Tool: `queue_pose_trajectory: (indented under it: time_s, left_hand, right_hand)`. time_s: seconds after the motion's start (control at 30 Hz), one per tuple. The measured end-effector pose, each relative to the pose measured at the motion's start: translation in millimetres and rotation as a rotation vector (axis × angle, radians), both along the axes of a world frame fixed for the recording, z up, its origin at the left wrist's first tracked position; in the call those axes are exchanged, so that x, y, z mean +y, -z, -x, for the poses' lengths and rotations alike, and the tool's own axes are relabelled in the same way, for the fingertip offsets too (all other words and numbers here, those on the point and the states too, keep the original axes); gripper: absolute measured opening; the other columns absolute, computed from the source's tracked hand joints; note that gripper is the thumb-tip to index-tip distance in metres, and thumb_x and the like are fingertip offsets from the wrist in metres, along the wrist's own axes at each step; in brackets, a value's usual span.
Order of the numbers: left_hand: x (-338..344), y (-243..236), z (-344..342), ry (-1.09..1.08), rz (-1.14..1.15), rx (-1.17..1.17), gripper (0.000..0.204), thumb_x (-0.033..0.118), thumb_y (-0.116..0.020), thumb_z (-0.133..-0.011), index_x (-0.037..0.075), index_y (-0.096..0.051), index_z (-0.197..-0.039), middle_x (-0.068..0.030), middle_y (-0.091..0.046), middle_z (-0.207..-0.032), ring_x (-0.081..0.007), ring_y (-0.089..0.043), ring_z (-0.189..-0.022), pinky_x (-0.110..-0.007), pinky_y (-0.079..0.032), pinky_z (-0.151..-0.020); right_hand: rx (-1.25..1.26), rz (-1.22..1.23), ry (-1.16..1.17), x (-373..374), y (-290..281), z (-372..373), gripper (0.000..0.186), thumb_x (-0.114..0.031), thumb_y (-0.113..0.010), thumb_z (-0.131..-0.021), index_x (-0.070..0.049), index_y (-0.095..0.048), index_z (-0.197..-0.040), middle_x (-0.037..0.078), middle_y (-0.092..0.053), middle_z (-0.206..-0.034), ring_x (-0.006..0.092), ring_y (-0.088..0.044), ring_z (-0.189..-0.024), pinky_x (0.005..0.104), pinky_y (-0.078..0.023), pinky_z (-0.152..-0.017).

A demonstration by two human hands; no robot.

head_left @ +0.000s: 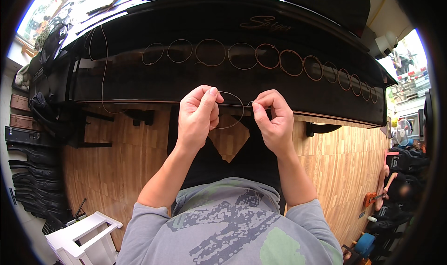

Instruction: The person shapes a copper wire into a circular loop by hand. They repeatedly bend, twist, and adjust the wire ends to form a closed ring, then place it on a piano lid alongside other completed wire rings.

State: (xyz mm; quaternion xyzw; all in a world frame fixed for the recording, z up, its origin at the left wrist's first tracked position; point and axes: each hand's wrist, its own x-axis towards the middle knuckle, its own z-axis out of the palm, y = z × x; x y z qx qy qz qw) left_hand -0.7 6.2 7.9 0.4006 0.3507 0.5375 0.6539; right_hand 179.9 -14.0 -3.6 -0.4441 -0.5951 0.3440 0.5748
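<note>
A thin metal string wound into a loop [243, 107] is held up in front of my body, just over the near edge of a black piano [135, 86]. My left hand [196, 118] pinches the loop's left side between thumb and fingers. At its right side, my right hand [275, 121] has thumb and forefinger closed on a short end of the same string. Beyond my hands, several coiled strings lie in a curved row on the piano, some silvery like the coil [195, 53], others coppery like the coil [280, 63].
A loose string [106, 51] trails over the piano's left end. Black instrument cases [35, 181] line the left wall, near a white stool [77, 253]. At the right, another person [389, 183] is beside a small orange-brown stringed instrument [370, 199]. A fan [402, 130] stands farther back.
</note>
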Motion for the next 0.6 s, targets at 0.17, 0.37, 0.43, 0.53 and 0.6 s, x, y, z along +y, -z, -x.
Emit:
queue_pose_trajectory:
  time_s: [0.17,0.37,0.43,0.53,0.6]
  left_hand:
    - [-4,-4,-6,-0.002,0.022,0.002,0.022,0.018,-0.05,-0.097,0.004,-0.057,-0.082,0.0061,-0.036,-0.055,-0.0045,-0.038,-0.05,-0.021,-0.039,-0.047]
    - [-4,-8,1,0.232,-0.058,0.136,0.023,0.019,-0.049,-0.095,0.0,-0.059,-0.086,0.0016,-0.048,-0.06,-0.008,-0.049,-0.056,-0.026,-0.05,-0.063]
    - [-4,-10,6,0.258,-0.17,0.276,0.026,0.021,-0.052,-0.093,-0.002,-0.061,-0.096,0.0,-0.053,-0.067,-0.0092,-0.056,-0.064,-0.025,-0.052,-0.068]
    - [0,-23,8,0.184,-0.55,0.693,0.026,0.02,-0.068,-0.082,0.001,-0.064,-0.099,-0.0064,-0.059,-0.081,-0.0125,-0.059,-0.068,-0.025,-0.049,-0.065]
    - [-4,-37,3,0.166,-0.596,0.81,0.03,0.023,-0.074,-0.075,0.002,-0.066,-0.094,-0.0099,-0.059,-0.087,-0.0199,-0.06,-0.075,-0.031,-0.051,-0.071]
  right_hand:
    - [0.293,0.213,-0.183,-6,-10,5,0.009,-0.005,-0.059,-0.088,-0.003,-0.054,-0.082,-0.001,-0.054,-0.08,0.0049,-0.045,-0.07,0.02,-0.037,-0.064]
    - [0.098,0.223,-0.154,-10,-19,-1,0.012,-0.007,-0.061,-0.087,-0.004,-0.053,-0.078,-0.003,-0.05,-0.072,0.0047,-0.044,-0.068,0.0217,-0.038,-0.061]
    - [-0.061,0.101,-0.101,-5,-20,1,0.013,-0.007,-0.063,-0.082,-0.005,-0.053,-0.074,0.002,-0.05,-0.069,0.0109,-0.048,-0.064,0.0248,-0.039,-0.061]
    - [-0.354,-0.069,-0.043,-7,-26,-2,0.012,-0.009,-0.065,-0.076,-0.005,-0.054,-0.074,0.006,-0.053,-0.069,0.0206,-0.053,-0.062,0.0318,-0.041,-0.063]
    - [-0.435,-0.104,-0.024,-10,-29,-3,0.013,-0.009,-0.065,-0.075,-0.007,-0.053,-0.072,0.005,-0.053,-0.069,0.0229,-0.054,-0.063,0.0343,-0.04,-0.064]
